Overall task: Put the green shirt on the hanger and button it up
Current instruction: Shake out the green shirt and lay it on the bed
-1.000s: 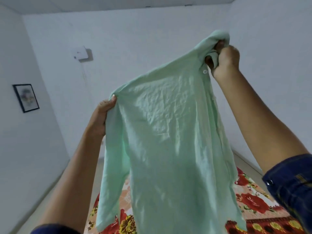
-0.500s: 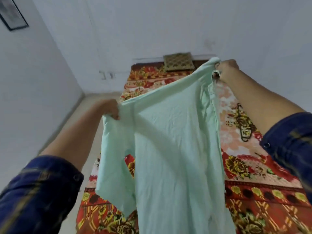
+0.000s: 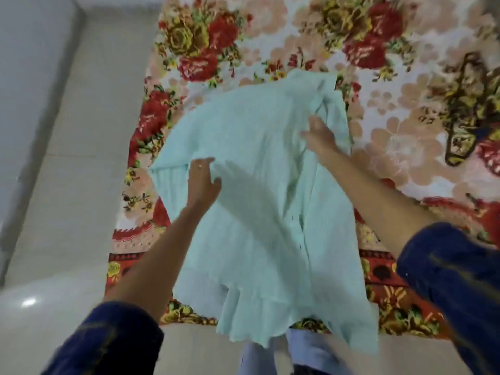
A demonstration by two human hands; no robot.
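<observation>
Where shirt (image 3: 259, 201) lies: floral blanket (image 3: 405, 147).

We see the shirt (image 3: 259, 212) under our hands as a plain pale mint green, with no print on it. Beyond our right hand (image 3: 320, 139) and our left hand (image 3: 203, 182), the blanket (image 3: 392, 109) shows red and mustard-yellow roses over peach blossoms on white, with a red patterned border nearer to us. Our sleeves (image 3: 454, 280) are dark navy blue. Left of our left hand, the floor (image 3: 75, 158) is pale grey.
</observation>
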